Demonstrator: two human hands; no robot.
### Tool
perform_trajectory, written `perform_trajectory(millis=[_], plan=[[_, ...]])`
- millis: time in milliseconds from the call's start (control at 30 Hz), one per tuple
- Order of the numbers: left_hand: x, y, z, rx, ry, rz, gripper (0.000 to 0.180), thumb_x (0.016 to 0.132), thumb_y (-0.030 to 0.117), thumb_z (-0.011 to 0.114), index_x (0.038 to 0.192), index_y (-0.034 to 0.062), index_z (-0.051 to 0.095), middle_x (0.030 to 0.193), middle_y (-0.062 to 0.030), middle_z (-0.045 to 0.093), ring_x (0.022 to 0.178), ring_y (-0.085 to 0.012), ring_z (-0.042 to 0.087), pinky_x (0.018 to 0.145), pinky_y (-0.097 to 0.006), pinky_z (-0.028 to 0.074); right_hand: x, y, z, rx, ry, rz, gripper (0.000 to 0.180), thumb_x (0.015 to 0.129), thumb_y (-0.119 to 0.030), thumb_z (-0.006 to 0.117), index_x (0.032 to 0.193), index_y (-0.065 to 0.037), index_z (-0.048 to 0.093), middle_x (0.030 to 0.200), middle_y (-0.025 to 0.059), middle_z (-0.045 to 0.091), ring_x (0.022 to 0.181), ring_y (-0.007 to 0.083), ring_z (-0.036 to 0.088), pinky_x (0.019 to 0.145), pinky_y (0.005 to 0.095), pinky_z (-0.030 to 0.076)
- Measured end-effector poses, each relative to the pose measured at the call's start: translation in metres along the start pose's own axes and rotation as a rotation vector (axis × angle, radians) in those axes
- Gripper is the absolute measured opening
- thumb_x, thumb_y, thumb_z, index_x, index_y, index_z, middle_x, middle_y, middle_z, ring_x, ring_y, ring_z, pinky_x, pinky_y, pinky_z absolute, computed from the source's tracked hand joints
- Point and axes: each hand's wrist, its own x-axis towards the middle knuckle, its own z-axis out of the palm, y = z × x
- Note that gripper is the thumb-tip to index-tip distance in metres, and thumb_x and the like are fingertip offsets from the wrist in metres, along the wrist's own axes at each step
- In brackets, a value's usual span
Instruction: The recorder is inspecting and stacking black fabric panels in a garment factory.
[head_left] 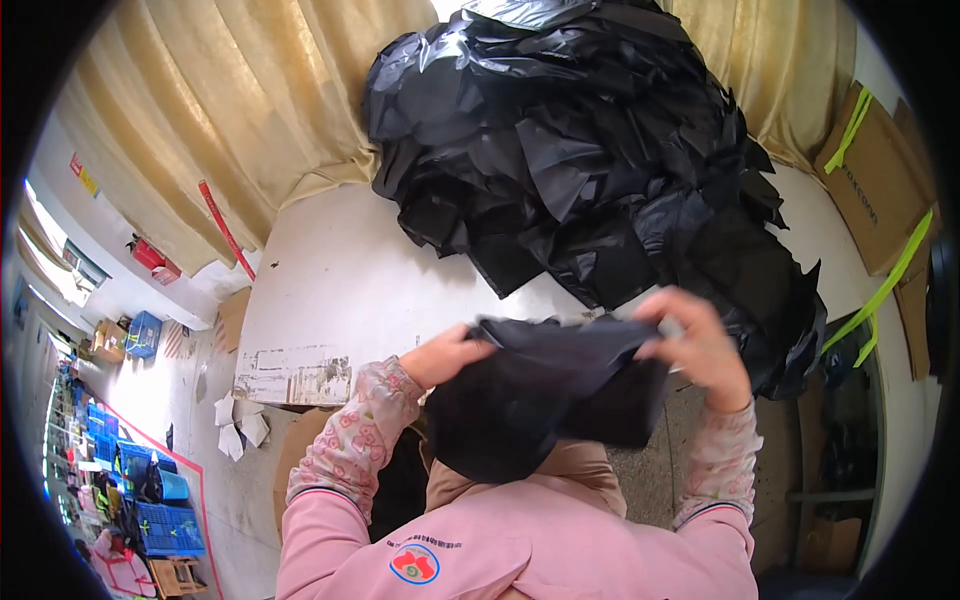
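Observation:
A black plastic bag (510, 400), limp and slightly blurred, hangs between my two hands above my lap, just this side of the table's front edge. My left hand (446, 356) grips its upper left edge, the thumb lying along the top. At its upper right corner, my right hand (695, 345) pinches the rim between thumb and fingers, the other fingers curled above. Beyond the hands, a large heap of black plastic bags (580, 160) covers the back and right of the white table (320, 260). Its nearest bags lie close to my right hand.
Beige curtains (230, 110) hang behind the table. Flattened cardboard (875, 185) with green straps (880, 290) leans at the right. White paper scraps (240, 425) lie on the floor left of the table. Farther left stand blue crates (168, 528) and a red fire extinguisher (148, 255).

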Motion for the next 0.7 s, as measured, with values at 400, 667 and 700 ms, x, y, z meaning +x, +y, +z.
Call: perform_trajectory(millis=[400,667,700], plan=[[-0.007,0.010,0.031,-0.418,-0.383,0.299,0.055,0.082,0.017,0.077,0.127,-0.0036,0.054,0.122,-0.0117,0.063,0.112,-0.0216,0.060,0.098,-0.035,0.046,0.044,0.008,0.018,-0.107,0.334,0.104,0.038,0.077,-0.023,0.077,0.109,-0.006,0.066,0.098,0.0126,0.067,0.101,0.0289,0.062,0.102,0.0440,0.041],[0.012,0.017,0.059,-0.610,0.038,0.269,0.042,0.094,0.025,0.064,0.128,0.0050,0.048,0.114,-0.0058,0.060,0.101,-0.0128,0.058,0.087,-0.027,0.049,0.027,-0.047,0.094,-0.564,0.351,-0.526,0.036,0.077,-0.010,0.074,0.110,-0.003,0.062,0.088,0.0111,0.060,0.085,0.0320,0.060,0.084,0.0431,0.050],[0.016,0.017,0.057,-0.514,0.176,0.335,0.038,0.094,0.020,0.063,0.127,0.0048,0.048,0.114,-0.0058,0.060,0.100,-0.0119,0.058,0.085,-0.025,0.049,0.026,-0.045,0.092,-0.570,0.353,-0.450,0.035,0.077,-0.012,0.074,0.108,-0.005,0.061,0.088,0.0103,0.059,0.083,0.0306,0.061,0.078,0.0419,0.050]])
